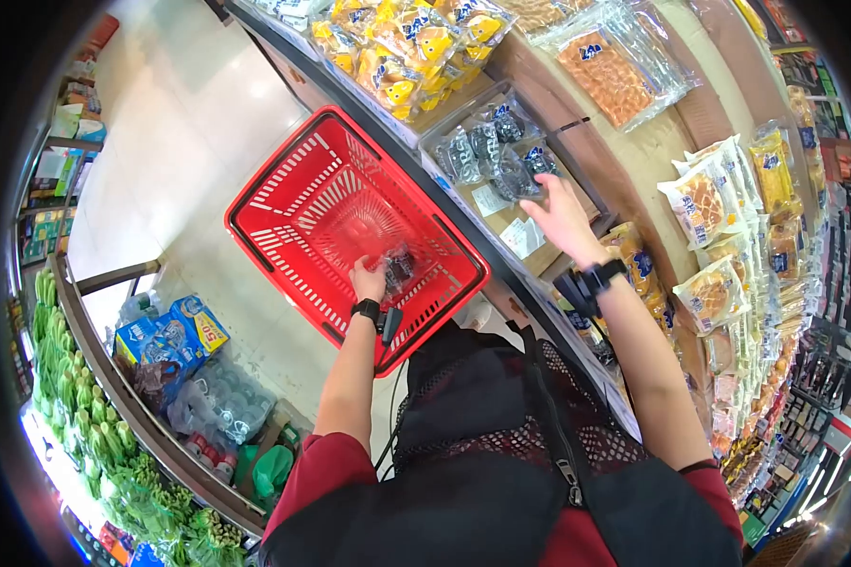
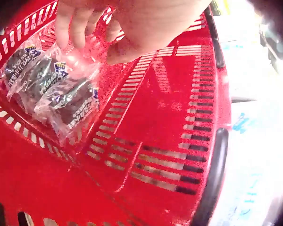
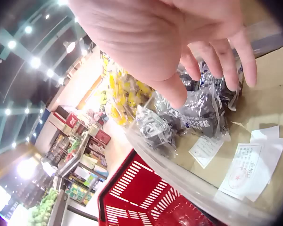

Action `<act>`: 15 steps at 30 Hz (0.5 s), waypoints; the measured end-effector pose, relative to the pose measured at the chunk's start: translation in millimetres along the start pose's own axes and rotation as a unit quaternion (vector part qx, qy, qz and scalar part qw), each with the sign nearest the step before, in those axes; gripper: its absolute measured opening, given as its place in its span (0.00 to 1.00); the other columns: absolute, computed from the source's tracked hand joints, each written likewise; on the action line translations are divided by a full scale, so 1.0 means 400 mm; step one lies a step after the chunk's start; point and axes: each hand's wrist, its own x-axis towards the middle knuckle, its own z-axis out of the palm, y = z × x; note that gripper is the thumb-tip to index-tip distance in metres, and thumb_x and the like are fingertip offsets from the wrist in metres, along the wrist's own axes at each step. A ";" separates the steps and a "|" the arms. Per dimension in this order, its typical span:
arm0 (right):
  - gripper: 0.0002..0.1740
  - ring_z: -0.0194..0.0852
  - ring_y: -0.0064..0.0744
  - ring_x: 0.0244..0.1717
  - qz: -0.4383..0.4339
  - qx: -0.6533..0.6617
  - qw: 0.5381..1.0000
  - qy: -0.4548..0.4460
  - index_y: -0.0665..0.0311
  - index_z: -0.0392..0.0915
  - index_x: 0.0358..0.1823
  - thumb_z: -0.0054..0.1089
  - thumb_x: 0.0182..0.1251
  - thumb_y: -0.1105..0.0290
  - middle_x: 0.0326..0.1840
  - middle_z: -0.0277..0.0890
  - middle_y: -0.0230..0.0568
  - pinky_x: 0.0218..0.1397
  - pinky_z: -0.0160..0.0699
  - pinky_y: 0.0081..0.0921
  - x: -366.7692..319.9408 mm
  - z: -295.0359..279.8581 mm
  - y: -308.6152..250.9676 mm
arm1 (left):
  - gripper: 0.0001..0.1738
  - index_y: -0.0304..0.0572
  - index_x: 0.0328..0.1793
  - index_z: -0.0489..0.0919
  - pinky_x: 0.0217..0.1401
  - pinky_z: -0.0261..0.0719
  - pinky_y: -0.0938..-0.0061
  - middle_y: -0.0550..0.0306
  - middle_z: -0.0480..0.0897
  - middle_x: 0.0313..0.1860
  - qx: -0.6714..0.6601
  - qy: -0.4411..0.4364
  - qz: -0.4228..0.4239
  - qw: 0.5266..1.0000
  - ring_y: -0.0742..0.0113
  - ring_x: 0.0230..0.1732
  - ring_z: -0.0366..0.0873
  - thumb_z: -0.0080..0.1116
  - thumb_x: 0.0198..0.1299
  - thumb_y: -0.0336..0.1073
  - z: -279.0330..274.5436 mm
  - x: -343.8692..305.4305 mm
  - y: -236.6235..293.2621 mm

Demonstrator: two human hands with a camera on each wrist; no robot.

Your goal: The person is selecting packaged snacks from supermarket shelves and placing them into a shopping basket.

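Inside the red basket (image 1: 357, 180), my left hand (image 1: 369, 281) is beside clear packs with dark contents (image 1: 399, 270). In the left wrist view the left hand (image 2: 132, 28) hangs above these packs (image 2: 49, 89), its fingers loosely bent and a gap visible below them. My right hand (image 1: 565, 223) reaches over a clear bin (image 1: 473, 109) on the shelf, near dark packs (image 1: 512, 175). The right wrist view has the right hand (image 3: 179, 42) with fingers spread and pointing down at the dark packs (image 3: 203, 113); whether the fingertips touch them I cannot tell.
Yellow packs (image 1: 397, 52) lie beyond the bin, and flat packaged bread (image 1: 607, 76) lies to its right. White paper labels (image 1: 522, 238) rest in the bin. More wrapped bread (image 1: 704, 203) lines the right. Leafy vegetables (image 1: 85, 397) and a blue-yellow package (image 1: 170, 335) are at left.
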 end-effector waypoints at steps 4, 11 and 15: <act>0.23 0.73 0.53 0.47 -0.020 -0.072 0.997 0.031 0.66 0.71 0.51 0.61 0.56 0.63 0.46 0.73 0.54 0.50 0.72 0.41 0.049 0.056 0.040 | 0.21 0.39 0.51 0.76 0.59 0.68 0.65 0.42 0.77 0.49 -0.073 0.013 0.043 0.996 0.49 0.52 0.72 0.61 0.52 0.39 -0.032 0.013 -0.069; 0.10 0.76 0.23 0.22 0.004 0.171 0.985 0.013 0.70 0.80 0.39 0.55 0.60 0.73 0.23 0.78 0.38 0.28 0.75 0.20 -0.047 -0.085 0.068 | 0.17 0.40 0.55 0.74 0.44 0.73 0.79 0.58 0.80 0.45 -0.328 -0.122 -0.027 0.936 0.75 0.43 0.75 0.53 0.61 0.36 -0.180 -0.165 0.100; 0.11 0.76 0.20 0.26 0.017 0.373 0.927 -0.037 0.72 0.79 0.42 0.56 0.63 0.72 0.28 0.78 0.35 0.31 0.75 0.18 -0.181 -0.161 0.058 | 0.22 0.40 0.60 0.70 0.51 0.72 0.74 0.56 0.78 0.50 -0.368 -0.236 0.037 0.899 0.71 0.50 0.74 0.53 0.62 0.42 -0.221 -0.285 0.258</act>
